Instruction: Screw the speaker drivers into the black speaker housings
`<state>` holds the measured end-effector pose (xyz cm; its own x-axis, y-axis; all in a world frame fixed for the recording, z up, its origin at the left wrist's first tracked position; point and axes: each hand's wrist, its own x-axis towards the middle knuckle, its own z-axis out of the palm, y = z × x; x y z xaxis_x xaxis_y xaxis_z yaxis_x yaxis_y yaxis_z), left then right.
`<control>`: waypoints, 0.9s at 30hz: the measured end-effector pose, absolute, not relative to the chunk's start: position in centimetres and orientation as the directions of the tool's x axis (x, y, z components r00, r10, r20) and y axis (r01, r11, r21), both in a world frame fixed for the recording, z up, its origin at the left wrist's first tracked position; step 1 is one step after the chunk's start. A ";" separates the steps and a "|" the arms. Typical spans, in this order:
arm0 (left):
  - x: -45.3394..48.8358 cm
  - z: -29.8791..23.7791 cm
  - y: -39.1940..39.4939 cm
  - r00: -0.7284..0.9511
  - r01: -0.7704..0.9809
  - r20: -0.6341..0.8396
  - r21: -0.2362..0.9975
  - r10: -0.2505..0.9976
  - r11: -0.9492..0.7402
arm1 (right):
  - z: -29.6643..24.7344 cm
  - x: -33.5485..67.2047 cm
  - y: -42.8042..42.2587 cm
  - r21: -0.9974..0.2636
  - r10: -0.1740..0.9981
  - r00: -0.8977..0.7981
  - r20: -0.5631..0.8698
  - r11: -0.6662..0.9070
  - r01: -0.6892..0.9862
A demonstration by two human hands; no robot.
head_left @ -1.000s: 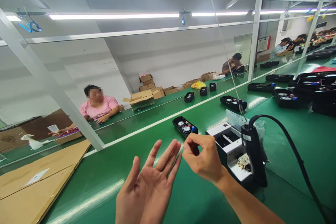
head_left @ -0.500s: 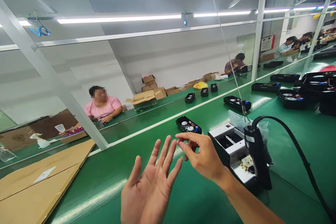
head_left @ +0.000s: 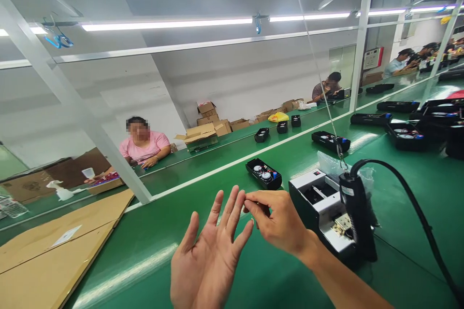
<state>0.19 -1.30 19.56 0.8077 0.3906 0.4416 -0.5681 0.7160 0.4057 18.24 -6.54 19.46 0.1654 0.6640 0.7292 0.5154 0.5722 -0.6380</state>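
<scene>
My left hand (head_left: 210, 260) is held palm up over the green conveyor belt (head_left: 145, 246), its fingers spread and nothing in it. Beside it, my right hand (head_left: 279, 224) has thumb and forefinger pinched together right at the tips of the left hand's fingers. Whether anything is in the pinch is too small to see. Just beyond my hands a small black tray (head_left: 264, 174) with round parts lies on the belt. To the right stands a white-and-black box device (head_left: 319, 205), and a black electric screwdriver (head_left: 357, 217) hangs in front of it.
The screwdriver's thick black cable (head_left: 416, 222) arcs right. More black trays (head_left: 329, 141) lie further along the belt. Cardboard sheets (head_left: 47, 256) lie at the left. A person in pink (head_left: 143, 145) sits across behind a white frame post (head_left: 90, 130); other people work further back.
My right hand has moved left, its fingers opening and then pinching at the left hand's fingertips. The left hand stayed open. My view shifted slightly left.
</scene>
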 end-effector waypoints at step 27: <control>1.4 20.3 -5.9 0.523 -0.651 0.233 0.730 0.820 0.208 | 18.5 19.1 -6.9 -0.573 0.707 0.161 0.688 0.393 0.719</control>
